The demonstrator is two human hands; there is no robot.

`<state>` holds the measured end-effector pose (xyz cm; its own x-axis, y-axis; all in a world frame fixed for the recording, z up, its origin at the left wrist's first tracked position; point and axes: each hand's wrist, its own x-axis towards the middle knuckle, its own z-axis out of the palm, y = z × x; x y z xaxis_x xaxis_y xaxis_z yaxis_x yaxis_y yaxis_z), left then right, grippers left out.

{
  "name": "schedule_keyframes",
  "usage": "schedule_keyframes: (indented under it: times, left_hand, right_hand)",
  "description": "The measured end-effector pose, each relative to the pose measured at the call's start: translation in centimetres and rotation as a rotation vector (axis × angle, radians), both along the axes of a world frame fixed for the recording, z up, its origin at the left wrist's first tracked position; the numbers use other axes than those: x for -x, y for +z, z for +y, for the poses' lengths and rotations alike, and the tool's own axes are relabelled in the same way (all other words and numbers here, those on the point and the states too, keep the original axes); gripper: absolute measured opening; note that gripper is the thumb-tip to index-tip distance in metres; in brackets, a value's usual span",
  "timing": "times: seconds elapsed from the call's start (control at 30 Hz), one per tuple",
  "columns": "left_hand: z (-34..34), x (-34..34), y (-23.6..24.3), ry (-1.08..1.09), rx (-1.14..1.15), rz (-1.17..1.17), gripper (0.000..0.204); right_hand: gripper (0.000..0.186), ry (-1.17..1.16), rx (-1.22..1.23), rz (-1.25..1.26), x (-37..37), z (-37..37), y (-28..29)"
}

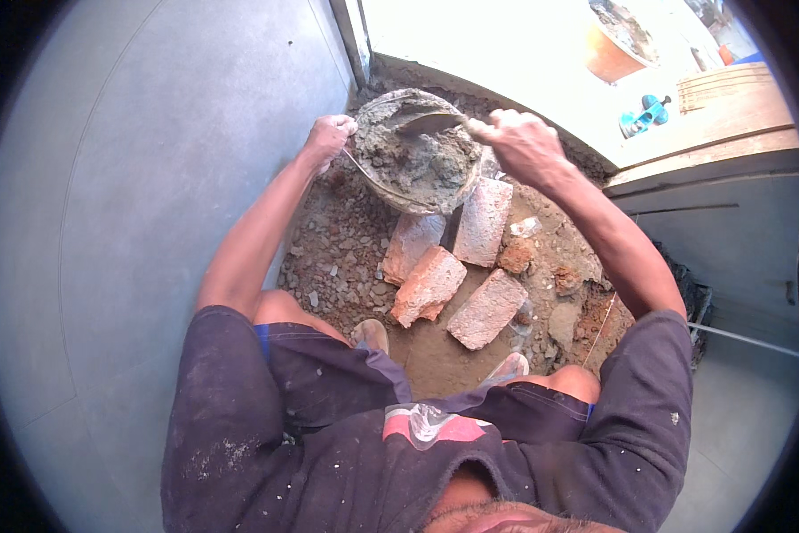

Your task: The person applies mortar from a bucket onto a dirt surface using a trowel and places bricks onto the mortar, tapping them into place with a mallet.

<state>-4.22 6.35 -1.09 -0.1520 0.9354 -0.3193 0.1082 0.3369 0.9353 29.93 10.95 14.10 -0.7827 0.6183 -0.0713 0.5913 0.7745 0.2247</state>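
A round bucket (370, 184) full of grey-brown wet mortar (421, 164) stands beyond several red bricks. My left hand (330, 139) is closed on the bucket's left rim or its handle; which of the two I cannot tell. In my right hand (525, 142) is a trowel (430, 123), gripped by its handle, with its blade resting in the mortar at the far side. Below the bucket lie the bricks: one upright-looking brick (483, 222), a broken brick (429, 286) and another brick (488, 309) nearer my feet.
A smooth grey wall (142, 204) rises close on my left. Gravel and rubble (330, 258) cover the ground around the bricks. Outside the far ledge stand an orange tub (614, 58) and a blue tool (645, 115). A stack of brown boards (728, 111) lies at the right.
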Motion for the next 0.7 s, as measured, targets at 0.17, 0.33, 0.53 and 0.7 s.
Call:
schedule_keyframes:
  times: [0.17, 0.33, 0.53, 0.7]
  left_hand:
    - [-0.5, -0.6, 0.7, -0.05, 0.009, 0.043, 0.014]
    - [0.6, -3.4, 1.9, -0.081, -0.115, 0.08, 0.014]
    - [-0.1, -3.2, 1.2, -0.029, -0.078, 0.069, 0.013]
    - [-0.6, -3.8, 2.4, -0.05, -0.057, -0.028, 0.014]
  right_hand:
    - [0.028, -0.3, 0.311, -0.002, -1.8, 1.4, -0.5]
    - [0.027, -0.523, 0.707, 0.359, -0.8, -0.8, -10.4]
    - [0.026, -0.715, 1.282, 0.765, 1.6, -6.7, -11.9]
    - [0.036, -0.669, 1.266, 0.78, -1.5, -6.7, -10.0]
